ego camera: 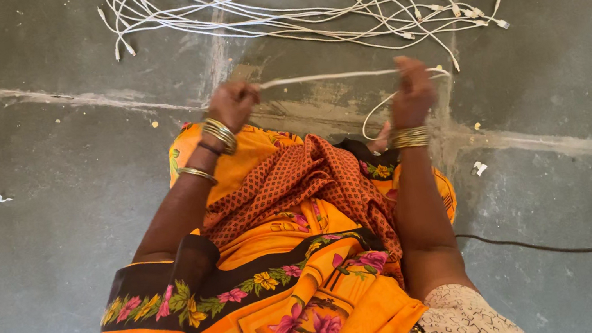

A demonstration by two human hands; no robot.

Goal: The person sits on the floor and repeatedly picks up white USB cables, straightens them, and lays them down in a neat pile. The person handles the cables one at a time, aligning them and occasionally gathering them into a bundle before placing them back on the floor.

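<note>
My left hand [232,105] is curled into a loose fist, fingers folded in around one end of a white cable [321,77], and my right hand [411,91] is closed the same way on the other part of it, so the cable runs nearly straight and taut between my two fists, just above my lap. Past my right hand the same cable droops in a loop that hangs down toward my knee and curls back up; I cannot tell from here where its free end finishes. Both hands are shut firmly enough that no open palm shows. I count one cable in my grip. Beyond my hands, farther out on the grey stone floor [57,204], lies a tangled heap of white cables [302,7] with small plugs at their ends; they cross one another too much for me to count them surely, but there are many, and several plug ends lie in a cluster at the right side of the heap. I wear gold bangles on both wrists, a few on each. My orange flowered sari [269,297] covers my lap beneath the cable. One thin black cord [562,249] runs across the floor to my right, well apart from the white ones.
</note>
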